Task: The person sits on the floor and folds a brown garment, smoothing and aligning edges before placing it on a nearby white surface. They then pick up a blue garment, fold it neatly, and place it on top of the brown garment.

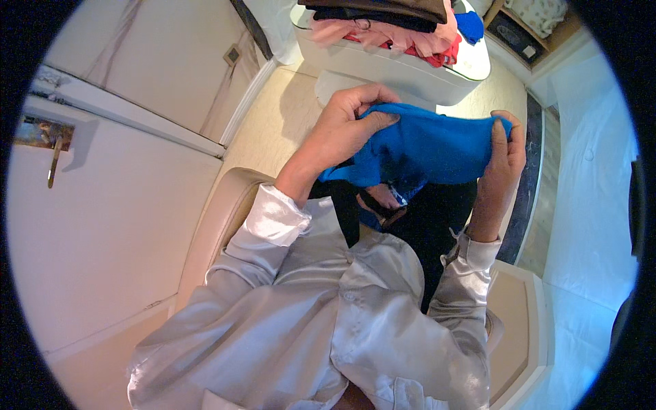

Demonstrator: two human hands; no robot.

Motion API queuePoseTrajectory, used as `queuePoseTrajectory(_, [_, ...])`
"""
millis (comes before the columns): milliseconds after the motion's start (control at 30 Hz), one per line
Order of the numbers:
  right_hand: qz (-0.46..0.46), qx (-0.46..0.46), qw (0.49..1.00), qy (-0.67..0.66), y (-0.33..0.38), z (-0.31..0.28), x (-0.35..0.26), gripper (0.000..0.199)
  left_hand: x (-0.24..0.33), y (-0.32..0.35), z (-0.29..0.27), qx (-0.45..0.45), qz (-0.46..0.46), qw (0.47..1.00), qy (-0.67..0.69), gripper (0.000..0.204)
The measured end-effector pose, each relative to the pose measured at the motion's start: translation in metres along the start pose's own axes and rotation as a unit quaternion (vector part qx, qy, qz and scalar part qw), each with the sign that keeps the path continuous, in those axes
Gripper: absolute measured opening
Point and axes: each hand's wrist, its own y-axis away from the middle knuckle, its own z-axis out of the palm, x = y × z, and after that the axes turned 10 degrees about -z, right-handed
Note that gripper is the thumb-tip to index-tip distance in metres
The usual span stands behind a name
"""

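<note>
A blue piece of cloth, which looks like a garment (pixel 437 147), is stretched between my two hands above my lap. My left hand (pixel 352 130) pinches its upper left edge between thumb and fingers. At the upper right corner, my right hand (pixel 506 154) grips the cloth with the thumb in front. The fabric hangs down in folds, and its full shape cannot be made out. Below it, between my dark-trousered legs, part of a printed item (pixel 403 191) shows; the cloth hides the rest.
Ahead stands a white rounded table (pixel 471 76) bearing a stack of folded clothes (pixel 389 31), pink, red and dark, with a blue cloth (pixel 469 27) beside it. To the left is a white door (pixel 109 225) with a metal handle (pixel 55 160). An open shelf (pixel 523 31) stands far right.
</note>
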Motion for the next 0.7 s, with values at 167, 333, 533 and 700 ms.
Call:
queuePoseTrajectory(167, [-0.054, -0.123, 0.99, 0.042, 0.004, 0.009, -0.019, 0.041, -0.007, 0.0, 0.007, -0.028, -0.027, 0.999, 0.032, 0.018])
queuePoseTrajectory(333, [-0.03, -0.288, 0.957, 0.018, 0.019, 0.038, -0.034, 0.06, -0.006, 0.002, 0.02, -0.077, 0.019, 0.996, 0.034, 0.021])
queuePoseTrajectory(533, [0.022, -0.316, 0.948, 0.026, 0.022, 0.036, -0.024, 0.038, -0.003, 0.003, 0.019, -0.044, -0.009, 0.999, 0.024, 0.015])
queuePoseTrajectory(700, [0.057, -0.302, 0.951, 0.02, 0.022, 0.037, -0.036, 0.04, -0.004, 0.0, 0.017, -0.019, 0.019, 0.999, 0.02, 0.01])
